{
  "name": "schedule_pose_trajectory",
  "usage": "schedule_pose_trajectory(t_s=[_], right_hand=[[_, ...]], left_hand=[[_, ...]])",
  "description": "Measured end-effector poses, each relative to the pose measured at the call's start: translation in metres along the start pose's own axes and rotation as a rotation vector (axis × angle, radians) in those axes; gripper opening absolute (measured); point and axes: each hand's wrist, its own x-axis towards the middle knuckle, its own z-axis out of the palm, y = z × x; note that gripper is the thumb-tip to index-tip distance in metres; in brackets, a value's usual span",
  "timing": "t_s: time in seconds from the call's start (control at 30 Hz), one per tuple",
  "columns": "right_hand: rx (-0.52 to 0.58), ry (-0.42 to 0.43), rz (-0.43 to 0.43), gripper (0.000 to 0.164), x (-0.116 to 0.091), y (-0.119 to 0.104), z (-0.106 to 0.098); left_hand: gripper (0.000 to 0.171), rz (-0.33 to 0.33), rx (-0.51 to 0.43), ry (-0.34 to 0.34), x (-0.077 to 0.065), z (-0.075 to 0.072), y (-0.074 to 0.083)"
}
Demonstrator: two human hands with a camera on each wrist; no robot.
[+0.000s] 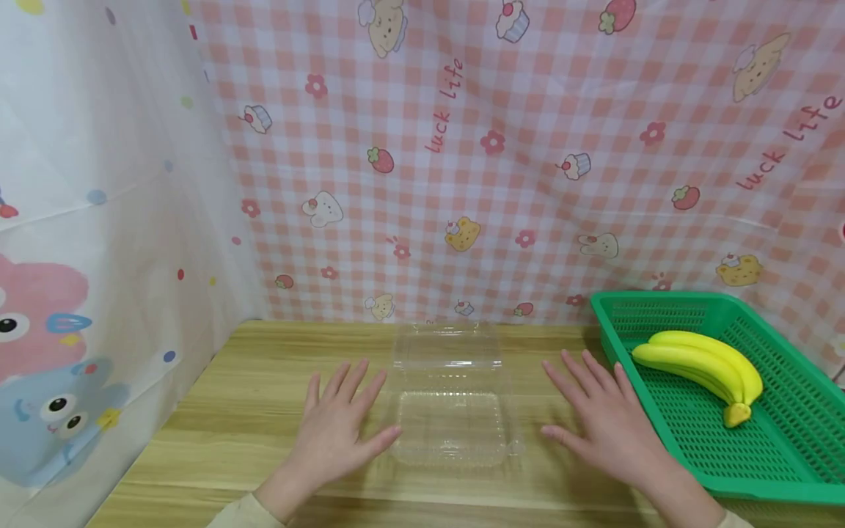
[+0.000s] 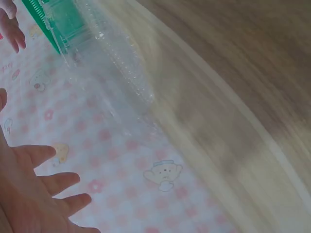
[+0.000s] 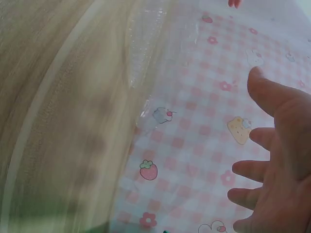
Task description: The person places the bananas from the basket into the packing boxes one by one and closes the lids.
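Okay, looks barely started: clear box (image 1: pixel 451 422) sits mid-desk (image 1: pixel 264 389), lid (image 1: pixel 447 345) already up toward the back edge; bananas (image 1: pixel 706 370) untouched in green basket (image 1: pixel 660 297), desk's right side. Left hand (image 1: pixel 339 429), right hand (image 1: pixel 601 425) spread wide, holding nothing.

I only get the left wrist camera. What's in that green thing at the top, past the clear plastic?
Observer: In the head view, yellow bananas lie in the green basket.
Operator: Yum! My picture cuts off the far side. Is the person gripping anything over on the right?
Observer: No, the head view shows the right hand holding nothing, with its fingers spread.
Operator: And what's over on the person's left? I can't see that way.
Observer: A white cloth hangs there, as the head view shows.
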Motion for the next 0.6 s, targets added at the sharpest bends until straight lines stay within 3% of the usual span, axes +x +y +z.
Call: schedule_pose_trajectory(t_s=[0.3,0.6], right_hand=[[0.029,0.134,-0.052,0.081,0.002,0.005,-0.008],[0.070,0.163,-0.072,0.081,0.005,0.010,-0.033]], left_hand=[[0.076,0.023,-0.033,0.116,0.004,-0.003,0.003],[0.075,-0.035,-0.215,0.134,0.008,-0.009,0.007]])
